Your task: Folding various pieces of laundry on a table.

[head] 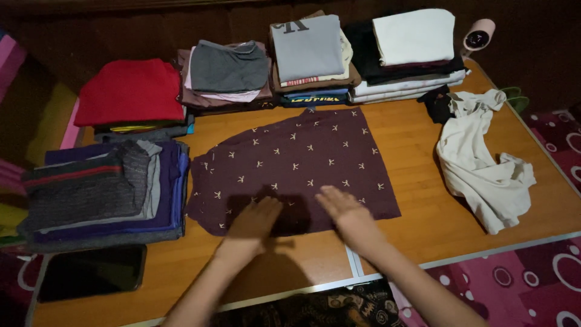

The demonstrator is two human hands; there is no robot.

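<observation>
A dark maroon garment with small pale motifs lies spread flat on the wooden table. My left hand presses flat on its near edge, fingers together and pointing away from me. My right hand rests flat on the cloth just to the right of it, palm down, fingers stretched out. Neither hand grips anything.
Stacks of folded clothes line the far edge: a red pile, a grey pile, a grey-topped stack, a white-topped stack. A grey and purple pile sits left, a crumpled cream garment right, a dark phone near left.
</observation>
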